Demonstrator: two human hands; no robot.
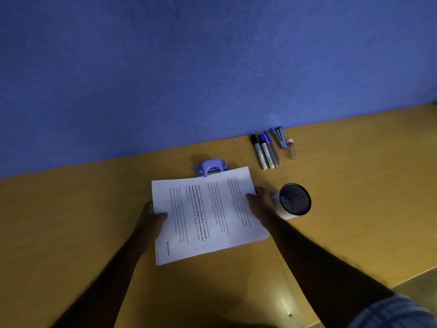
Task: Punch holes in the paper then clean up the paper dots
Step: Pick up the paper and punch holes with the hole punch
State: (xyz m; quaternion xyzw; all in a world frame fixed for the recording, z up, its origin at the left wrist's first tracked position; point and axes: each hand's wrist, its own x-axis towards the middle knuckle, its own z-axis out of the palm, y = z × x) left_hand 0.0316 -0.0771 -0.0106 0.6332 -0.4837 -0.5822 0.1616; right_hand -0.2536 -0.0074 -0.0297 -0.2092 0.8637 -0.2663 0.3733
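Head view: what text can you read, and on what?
"RECEIVED": stamp on the paper.
"Defined by a slower pace, it is centered": bold print on the paper.
Other print on the paper and the labels on the markers: too small to read.

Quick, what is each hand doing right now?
The left hand holds the paper by its left edge, thumb on top.
The right hand holds the paper by its right edge, thumb on top.

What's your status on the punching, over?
Left grip and right grip hold paper stack by its sides. Far edge meets hole punch; insertion unclear. Mesh cup beside right grip, not blocking.
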